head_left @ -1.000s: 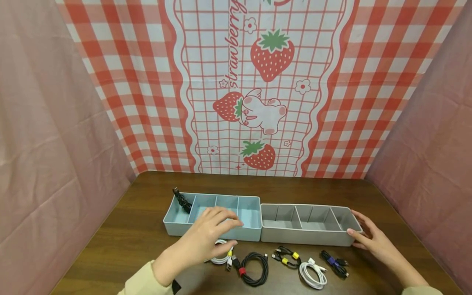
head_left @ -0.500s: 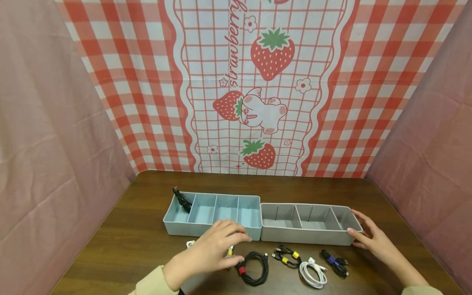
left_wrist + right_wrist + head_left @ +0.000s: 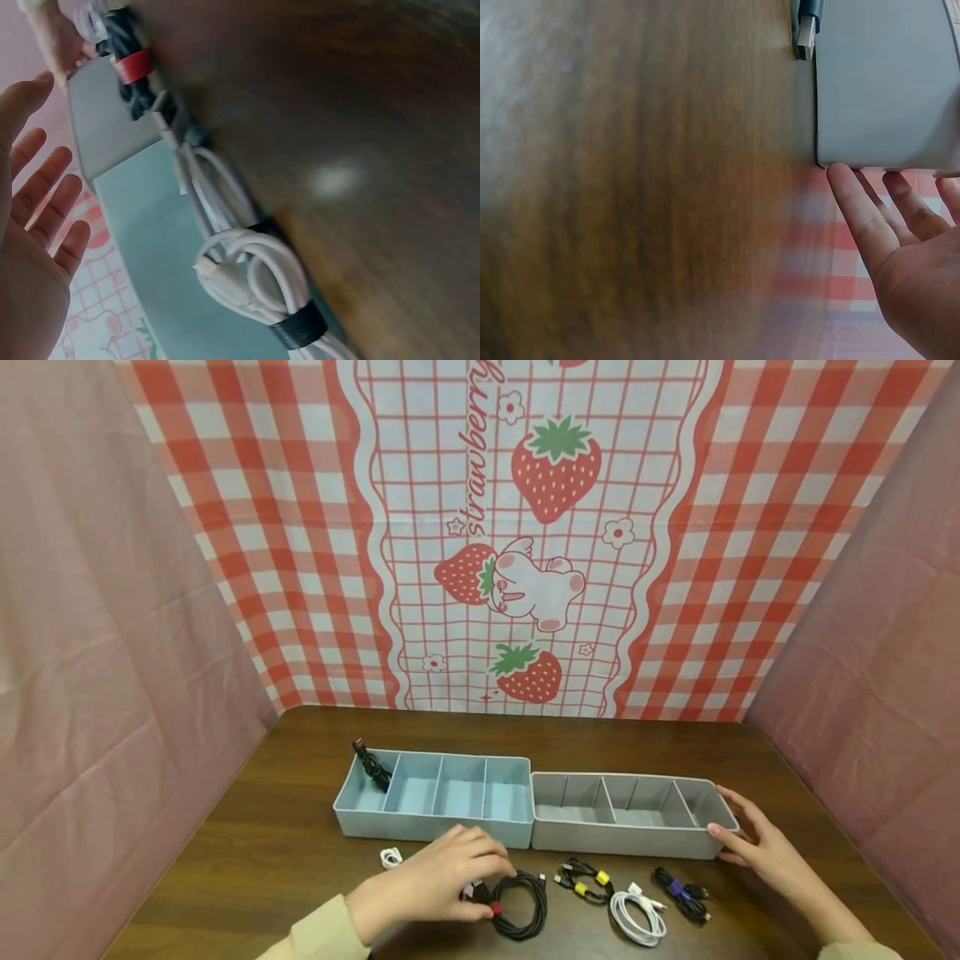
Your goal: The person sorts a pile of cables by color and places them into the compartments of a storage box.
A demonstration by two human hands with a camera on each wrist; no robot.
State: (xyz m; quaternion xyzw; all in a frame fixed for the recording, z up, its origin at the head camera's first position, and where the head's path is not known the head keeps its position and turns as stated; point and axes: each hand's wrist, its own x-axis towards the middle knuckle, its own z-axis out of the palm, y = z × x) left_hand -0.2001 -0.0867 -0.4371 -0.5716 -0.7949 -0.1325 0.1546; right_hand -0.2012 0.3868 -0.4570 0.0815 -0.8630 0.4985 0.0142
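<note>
In the head view my left hand (image 3: 446, 878) hovers over the row of coiled cables, fingers apart and holding nothing. Its thumb and fingertips are near a black cable (image 3: 542, 912) with a red tie. Partly beneath that hand lies a white cable (image 3: 391, 857); the left wrist view shows this white cable (image 3: 255, 274) bundled with black straps. At the right end of the grey divided box (image 3: 622, 842), my right hand (image 3: 761, 852) rests its fingertips against the end wall. The right wrist view shows those fingers (image 3: 866, 217) fairly straight, touching the box edge.
A light blue divided box (image 3: 435, 828) adjoins the grey one, with a black cable (image 3: 372, 768) in its leftmost compartment. In front of the grey box lie a black cable with yellow ties (image 3: 588, 883), a white cable (image 3: 636, 918) and a black cable with a purple tie (image 3: 681, 895).
My left hand has moved down and to the right, from in front of the blue box to beside the red-tied black cable. The right hand stays at the grey box's end.
</note>
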